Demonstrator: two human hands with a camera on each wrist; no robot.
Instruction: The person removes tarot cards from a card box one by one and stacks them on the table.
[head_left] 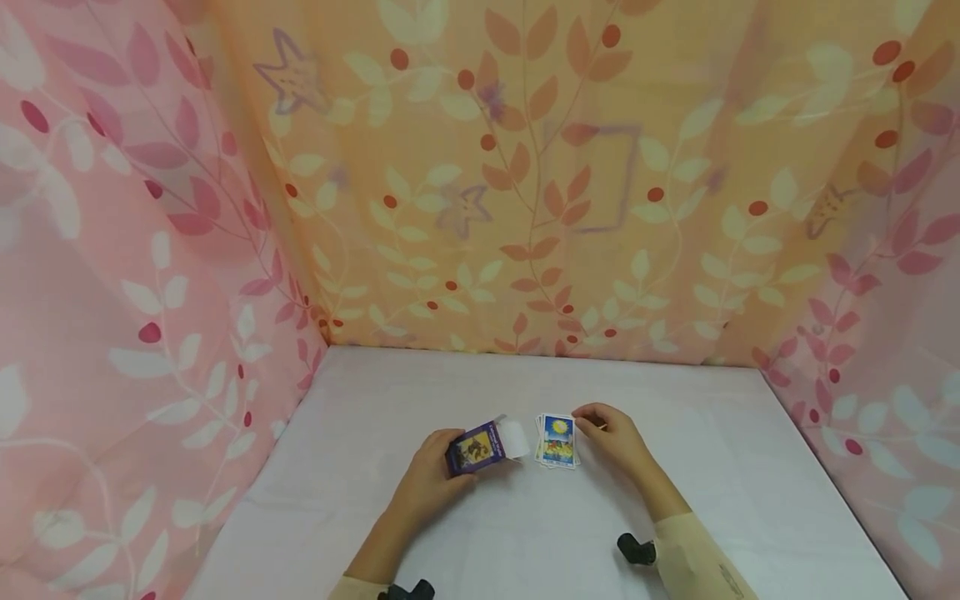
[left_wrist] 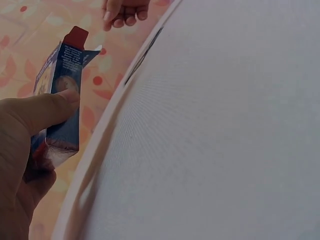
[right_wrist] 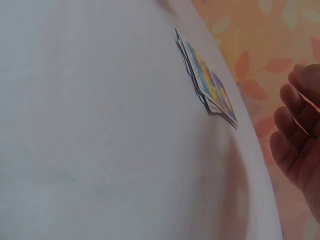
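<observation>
My left hand (head_left: 434,474) grips a small purple-blue card box (head_left: 476,449) between thumb and fingers. The box is tilted, its white end flap (head_left: 514,439) folded out toward the right. In the left wrist view, the thumb presses on the dark blue side of the card box (left_wrist: 64,117). Right of the flap, a loosely squared stack of picture cards (head_left: 558,442) lies face up, a yellow sun on the top one. My right hand (head_left: 613,437) hovers beside the stack's upper right corner. The right wrist view shows its fingers loosely bent, holding nothing, apart from the cards (right_wrist: 205,82).
A white cloth covers the table (head_left: 660,417). An orange leaf-patterned curtain (head_left: 420,250) hangs along the back, with pink patterned cloth (head_left: 150,400) at the sides. Black wrist-worn devices (head_left: 636,549) sit at both forearms.
</observation>
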